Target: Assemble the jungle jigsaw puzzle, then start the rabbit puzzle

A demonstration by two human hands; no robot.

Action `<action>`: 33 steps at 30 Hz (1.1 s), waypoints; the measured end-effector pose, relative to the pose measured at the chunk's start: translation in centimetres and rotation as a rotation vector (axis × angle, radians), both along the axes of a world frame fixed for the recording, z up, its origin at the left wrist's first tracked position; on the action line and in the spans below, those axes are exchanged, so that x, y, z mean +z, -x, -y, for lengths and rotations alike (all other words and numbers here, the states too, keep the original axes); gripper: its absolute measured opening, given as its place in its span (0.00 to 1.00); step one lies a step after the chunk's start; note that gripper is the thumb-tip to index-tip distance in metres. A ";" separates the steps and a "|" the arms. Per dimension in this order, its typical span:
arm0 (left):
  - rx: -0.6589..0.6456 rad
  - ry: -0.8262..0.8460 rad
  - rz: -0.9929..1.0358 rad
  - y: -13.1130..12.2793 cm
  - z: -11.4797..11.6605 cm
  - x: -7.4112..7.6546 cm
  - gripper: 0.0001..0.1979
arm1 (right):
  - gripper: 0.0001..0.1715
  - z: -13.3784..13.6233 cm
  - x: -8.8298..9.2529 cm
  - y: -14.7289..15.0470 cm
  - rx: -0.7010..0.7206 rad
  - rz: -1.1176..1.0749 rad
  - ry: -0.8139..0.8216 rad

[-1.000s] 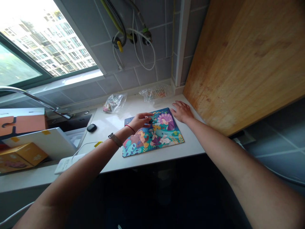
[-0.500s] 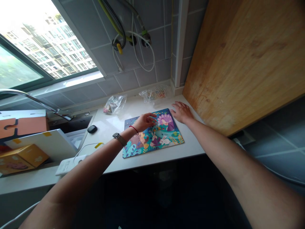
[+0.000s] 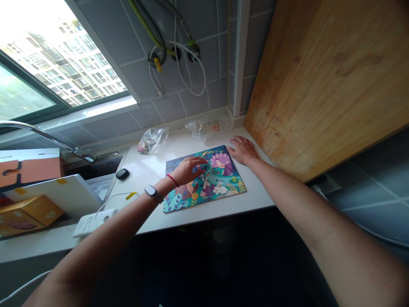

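A jigsaw puzzle (image 3: 212, 192) lies flat on a white countertop (image 3: 258, 192), set back from the near edge and close to the tiled wall at the far side. Its cardboard pieces (image 3: 182, 187) look thin, light and fairly stiff; they would probably slide easily on the smooth surface and are best taken by their edges with the fingertips, while the assembled sheet would likely need support beneath it if lifted. The picture is bright teal, with a pink and purple peacock (image 3: 219, 160) at the far end, a white rabbit (image 3: 220, 188) right of centre, and leaves along the near edge; a dull blue-grey patch (image 3: 172, 164) shows at the far left corner. The left hand (image 3: 188, 170), wearing a red string bracelet (image 3: 173, 180) and a smartwatch (image 3: 152, 192), rests over the puzzle with its fingers curved downward; whether they grip a piece cannot be told. The right hand (image 3: 243, 150) lies on the countertop just beside the puzzle's far right corner, fingers spread and released, holding nothing. Two clear plastic bags (image 3: 152, 140) sit toward the wall, and a small black oval object (image 3: 122, 174) lies left of the puzzle.
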State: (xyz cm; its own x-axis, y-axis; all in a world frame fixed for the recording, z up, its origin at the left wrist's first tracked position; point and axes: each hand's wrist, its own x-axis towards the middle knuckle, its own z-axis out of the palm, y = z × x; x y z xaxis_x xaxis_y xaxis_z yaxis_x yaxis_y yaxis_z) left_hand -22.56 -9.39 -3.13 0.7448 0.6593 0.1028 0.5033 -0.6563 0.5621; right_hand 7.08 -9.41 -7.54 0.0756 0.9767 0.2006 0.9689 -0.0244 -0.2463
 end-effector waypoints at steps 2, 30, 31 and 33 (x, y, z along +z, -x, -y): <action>-0.098 -0.032 -0.064 0.5 0.6 -0.5 0.17 | 0.27 0.0 0.0 0.0 -0.002 0.002 0.000; -0.053 -0.174 -0.403 1.8 4.7 -3.1 0.32 | 0.27 -0.2 -0.5 -0.1 0.000 0.024 -0.029; -0.052 -0.185 -0.394 1.9 4.8 -3.2 0.32 | 0.27 -0.2 -0.5 -0.1 0.000 0.024 -0.030; -0.054 -0.199 -0.378 2.3 5.0 -3.4 0.32 | 0.27 -0.2 -0.5 -0.1 0.000 0.022 -0.029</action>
